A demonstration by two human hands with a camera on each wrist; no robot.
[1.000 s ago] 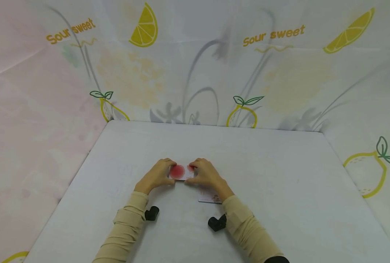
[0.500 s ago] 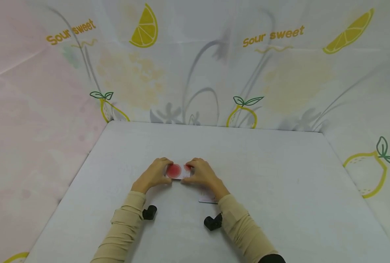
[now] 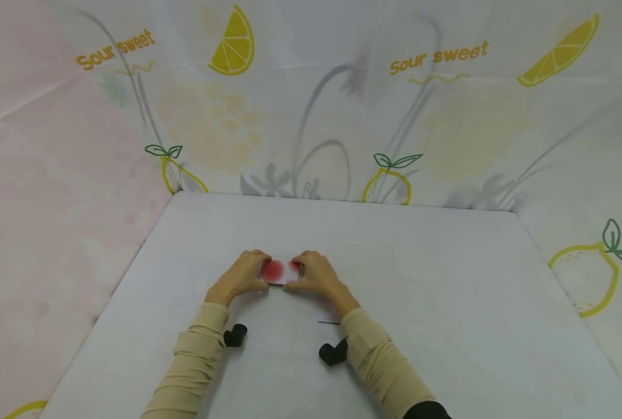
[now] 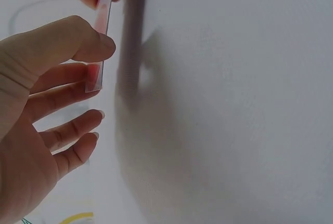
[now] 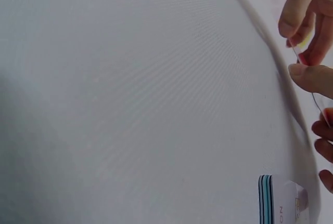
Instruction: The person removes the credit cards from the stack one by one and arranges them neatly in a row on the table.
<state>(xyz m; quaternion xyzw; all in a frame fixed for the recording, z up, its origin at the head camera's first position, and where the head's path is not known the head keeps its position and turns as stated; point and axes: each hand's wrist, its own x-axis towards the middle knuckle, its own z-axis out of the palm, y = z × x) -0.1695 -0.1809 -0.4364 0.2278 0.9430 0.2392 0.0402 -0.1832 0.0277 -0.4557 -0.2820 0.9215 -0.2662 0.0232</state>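
Note:
In the head view, a thin white card [image 3: 284, 277] with red round patches is held level with both hands. My left hand [image 3: 239, 276] pinches its left end between thumb and fingers. Its right end is pinched the same way by my right hand [image 3: 318, 276]. Seen edge-on in the left wrist view, the card [image 4: 95, 76] has a clear, glossy edge and hangs above the tabletop, its shadow beside it. In the right wrist view a flat box-like stack [image 5: 289, 203] with blue and black striped sides lies on the table; my right forearm partly hides it in the head view.
The white table [image 3: 436, 279] stretches around the hands, with a lemon-print cloth [image 3: 311, 116] hanging behind and at the sides. A black fitting [image 3: 235, 336] sits by the left sleeve and another black fitting [image 3: 334, 352] by the right sleeve.
Both hands have shifted slightly left together with the card. The right forearm now covers more of the stack on the table. The pinch at both ends looks unchanged.

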